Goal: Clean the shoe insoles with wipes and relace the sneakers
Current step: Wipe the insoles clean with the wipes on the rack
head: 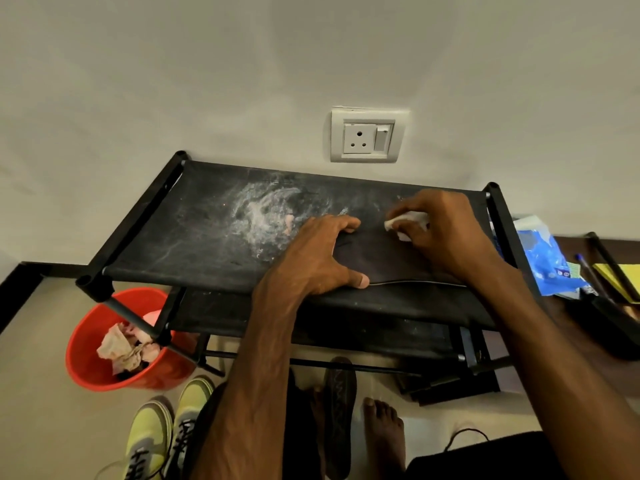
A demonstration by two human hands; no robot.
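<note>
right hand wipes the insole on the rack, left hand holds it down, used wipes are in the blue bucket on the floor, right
The head view shows the bucket is red, not blue. The rest holds: the right hand presses a wipe on the insole atop the rack, the left hand holds it down, and crumpled wipes lie in it.

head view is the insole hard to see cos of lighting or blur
Head view: mostly lighting, dim and warm, so the black insole nearly merges with the black rack shelf; head view: only mild softness, the white wipe reads clearly; head view: wide-angle lens skews the rack shelf.
</note>
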